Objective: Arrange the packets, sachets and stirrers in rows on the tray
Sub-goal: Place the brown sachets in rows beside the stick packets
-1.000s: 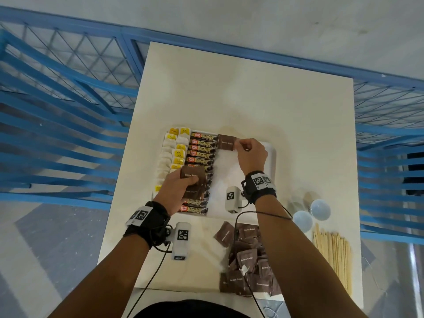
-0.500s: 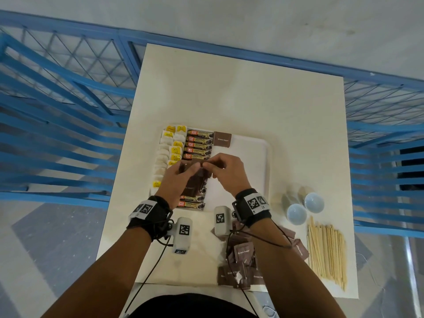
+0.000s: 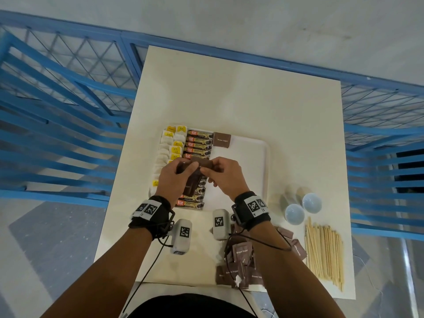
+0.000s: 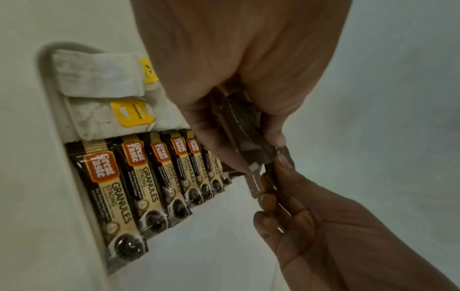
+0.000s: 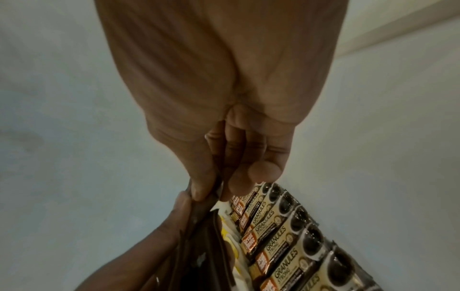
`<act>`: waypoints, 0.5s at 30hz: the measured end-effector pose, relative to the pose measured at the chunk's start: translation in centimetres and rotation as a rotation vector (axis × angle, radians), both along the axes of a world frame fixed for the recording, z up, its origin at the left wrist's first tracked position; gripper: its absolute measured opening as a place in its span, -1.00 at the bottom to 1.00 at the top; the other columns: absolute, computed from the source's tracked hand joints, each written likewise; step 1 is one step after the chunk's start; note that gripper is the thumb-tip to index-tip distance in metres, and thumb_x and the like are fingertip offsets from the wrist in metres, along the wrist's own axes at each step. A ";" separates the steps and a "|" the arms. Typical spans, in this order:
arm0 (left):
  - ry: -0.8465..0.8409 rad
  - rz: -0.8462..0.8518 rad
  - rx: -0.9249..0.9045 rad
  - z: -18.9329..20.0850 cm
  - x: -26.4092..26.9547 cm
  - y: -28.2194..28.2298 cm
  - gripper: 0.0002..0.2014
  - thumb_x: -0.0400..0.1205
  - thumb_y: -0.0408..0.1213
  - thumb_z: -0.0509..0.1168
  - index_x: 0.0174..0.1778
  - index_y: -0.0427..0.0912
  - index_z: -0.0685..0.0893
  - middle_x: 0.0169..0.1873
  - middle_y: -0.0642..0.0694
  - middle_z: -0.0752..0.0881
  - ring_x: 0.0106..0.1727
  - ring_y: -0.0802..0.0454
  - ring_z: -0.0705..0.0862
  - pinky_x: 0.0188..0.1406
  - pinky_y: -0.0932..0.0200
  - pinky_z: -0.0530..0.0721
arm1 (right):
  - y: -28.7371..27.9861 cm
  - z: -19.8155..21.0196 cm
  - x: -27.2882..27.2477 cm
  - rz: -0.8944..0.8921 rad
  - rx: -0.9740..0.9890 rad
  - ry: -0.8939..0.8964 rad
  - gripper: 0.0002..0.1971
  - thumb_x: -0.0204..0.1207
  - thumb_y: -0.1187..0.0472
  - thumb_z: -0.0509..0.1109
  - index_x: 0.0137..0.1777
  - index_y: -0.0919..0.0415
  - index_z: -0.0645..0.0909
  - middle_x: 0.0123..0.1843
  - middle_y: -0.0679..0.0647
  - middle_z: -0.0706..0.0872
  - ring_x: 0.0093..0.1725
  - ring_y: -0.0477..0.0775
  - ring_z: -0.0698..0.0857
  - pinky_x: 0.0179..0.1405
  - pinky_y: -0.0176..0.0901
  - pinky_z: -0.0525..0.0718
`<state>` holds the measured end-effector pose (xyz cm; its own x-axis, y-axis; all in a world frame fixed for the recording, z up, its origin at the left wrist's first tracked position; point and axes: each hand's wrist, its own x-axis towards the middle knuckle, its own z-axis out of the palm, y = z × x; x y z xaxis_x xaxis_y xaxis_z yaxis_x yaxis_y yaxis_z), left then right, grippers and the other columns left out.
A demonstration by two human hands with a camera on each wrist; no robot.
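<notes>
On the white tray [image 3: 252, 157] lie a column of tea bags [image 3: 169, 148] and a column of coffee granule sachets [image 3: 198, 143]. One brown sugar packet [image 3: 222, 140] lies at the far end, beside the top coffee sachet. My left hand [image 3: 187, 168] grips a stack of brown sugar packets [image 3: 192, 183] above the coffee column. My right hand [image 3: 206, 169] pinches the top packet of that stack at its far edge. The left wrist view shows the stack [image 4: 246, 128] in my palm, with the right fingers [image 4: 268, 198] on one packet [image 4: 256, 183]. In the right wrist view my thumb and fingers close on the packet's edge [image 5: 219, 187].
A loose pile of brown sugar packets [image 3: 241, 269] lies at the table's near edge. Wooden stirrers [image 3: 323, 251] lie at the near right, with two small white cups [image 3: 294, 213] behind them. Blue railings [image 3: 57, 111] flank the table.
My right hand left one brown packet at the tray's far end and came back to the left hand. It now pinches the top packet of the stack.
</notes>
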<state>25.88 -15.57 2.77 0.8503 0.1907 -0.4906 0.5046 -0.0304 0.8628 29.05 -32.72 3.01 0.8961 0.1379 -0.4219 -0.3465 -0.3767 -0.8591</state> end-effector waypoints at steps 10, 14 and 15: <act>0.199 -0.003 -0.089 -1.3 -0.3 1.2 -0.85 0.70 -0.31 0.41 0.17 -0.15 0.76 0.03 -0.26 0.82 0.04 -0.26 0.82 -0.03 -0.20 0.85 | -3.1 -2.2 4.8 -0.242 -0.206 -0.034 -0.86 0.50 0.11 0.62 -0.02 0.11 0.79 -0.18 0.01 0.85 -0.25 -0.01 0.80 -0.11 -0.08 0.79; 0.228 -0.052 -0.077 -1.9 -0.7 1.7 -0.82 0.70 -0.38 0.41 0.22 -0.26 0.74 0.03 -0.28 0.82 0.02 -0.26 0.83 -0.12 -0.08 0.83 | -3.5 -4.0 7.0 -0.257 -0.296 -0.022 -0.84 0.47 0.11 0.63 -0.02 0.14 0.80 -0.16 0.04 0.84 -0.11 0.12 0.81 0.05 0.04 0.79; 0.227 -0.058 -0.082 -1.9 -0.8 1.7 -0.82 0.70 -0.39 0.41 0.21 -0.28 0.74 -0.01 -0.25 0.83 -0.02 -0.21 0.83 -0.19 -0.02 0.82 | -3.5 -4.2 7.3 -0.247 -0.312 -0.018 -0.83 0.48 0.13 0.63 0.01 0.16 0.81 -0.15 0.03 0.83 -0.10 0.10 0.80 0.06 -0.03 0.77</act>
<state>25.10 -13.88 0.85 0.7249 0.0964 -0.6821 0.6852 0.0008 0.7283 36.30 -36.19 -1.23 0.8939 -0.2147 -0.3934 -0.4451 -0.5279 -0.7233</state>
